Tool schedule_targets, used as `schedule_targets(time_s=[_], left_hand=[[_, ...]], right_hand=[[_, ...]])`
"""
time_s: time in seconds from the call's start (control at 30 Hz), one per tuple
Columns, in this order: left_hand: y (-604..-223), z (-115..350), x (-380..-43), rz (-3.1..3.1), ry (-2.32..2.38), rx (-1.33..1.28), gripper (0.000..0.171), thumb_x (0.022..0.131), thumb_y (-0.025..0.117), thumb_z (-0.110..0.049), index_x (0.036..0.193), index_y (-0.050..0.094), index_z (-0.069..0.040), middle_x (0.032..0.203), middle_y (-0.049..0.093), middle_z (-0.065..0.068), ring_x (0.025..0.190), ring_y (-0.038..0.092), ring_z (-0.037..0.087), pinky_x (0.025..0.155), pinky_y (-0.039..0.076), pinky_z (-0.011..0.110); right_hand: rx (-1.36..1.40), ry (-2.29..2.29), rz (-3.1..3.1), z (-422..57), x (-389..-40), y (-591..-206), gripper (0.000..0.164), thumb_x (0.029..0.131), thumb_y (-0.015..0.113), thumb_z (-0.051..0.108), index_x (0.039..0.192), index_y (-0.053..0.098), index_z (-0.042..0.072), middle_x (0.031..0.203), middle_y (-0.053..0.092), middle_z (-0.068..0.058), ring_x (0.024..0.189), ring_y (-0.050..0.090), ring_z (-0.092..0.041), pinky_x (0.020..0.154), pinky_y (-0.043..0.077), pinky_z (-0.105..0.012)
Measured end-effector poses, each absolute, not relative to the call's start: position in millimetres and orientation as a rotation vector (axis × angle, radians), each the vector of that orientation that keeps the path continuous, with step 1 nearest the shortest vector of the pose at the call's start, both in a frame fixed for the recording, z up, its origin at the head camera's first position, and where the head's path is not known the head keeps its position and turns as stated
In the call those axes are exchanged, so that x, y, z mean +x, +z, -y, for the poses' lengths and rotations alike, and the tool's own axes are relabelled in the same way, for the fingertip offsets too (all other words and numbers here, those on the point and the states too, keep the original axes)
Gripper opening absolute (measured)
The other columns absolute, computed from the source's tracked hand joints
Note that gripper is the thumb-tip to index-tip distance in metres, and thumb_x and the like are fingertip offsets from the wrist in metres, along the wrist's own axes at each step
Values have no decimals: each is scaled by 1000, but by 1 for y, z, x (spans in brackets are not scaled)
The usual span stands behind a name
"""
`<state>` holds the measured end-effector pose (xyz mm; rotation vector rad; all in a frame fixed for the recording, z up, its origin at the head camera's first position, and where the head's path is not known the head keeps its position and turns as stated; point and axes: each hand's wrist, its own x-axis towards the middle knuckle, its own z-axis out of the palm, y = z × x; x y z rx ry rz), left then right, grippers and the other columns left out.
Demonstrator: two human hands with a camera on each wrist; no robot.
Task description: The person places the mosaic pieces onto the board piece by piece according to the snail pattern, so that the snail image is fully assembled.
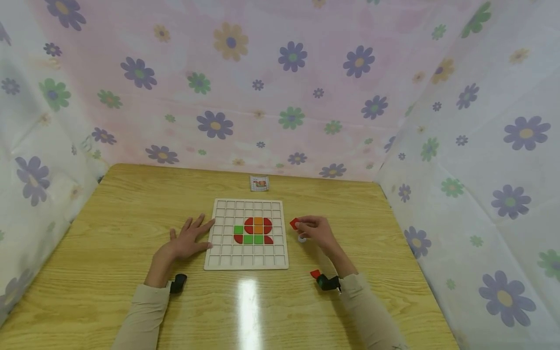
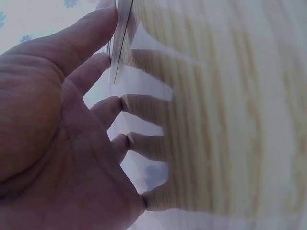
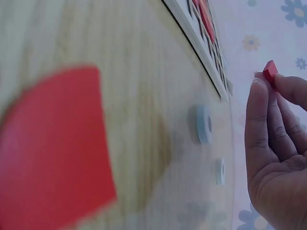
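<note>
A pale grid board lies mid-table, with red rounded tiles, orange square tiles and green square tiles set in its cells. My left hand rests spread at the board's left edge, thumb and index finger right at the rim; the left wrist view shows its palm. To the right of the board, my right hand pinches a red tile between thumb and fingertips, raised above the table. Another red tile with one curved side lies by the right wrist.
A small printed card lies behind the board. Two pale ring-shaped pieces are on the table near the right hand. Black wrist cameras sit at both cuffs. Flowered curtains stand around the table.
</note>
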<state>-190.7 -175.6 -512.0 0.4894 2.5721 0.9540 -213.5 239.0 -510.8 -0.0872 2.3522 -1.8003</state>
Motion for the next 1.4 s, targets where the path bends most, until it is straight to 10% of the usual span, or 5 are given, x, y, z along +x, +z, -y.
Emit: schedule_targets(time_s=[1.4], left_hand=[[-506,176,-190,-2568,943,471,75,99,66,-35,160,31,-9,168,8,26,151,-5,56,103,-10,85]], right_hand=[[-535,-1428,-2659,-96,-248,-523,13,97,70,6,107,77,2,92,76,-11,76,67,-13,67,54,-24]])
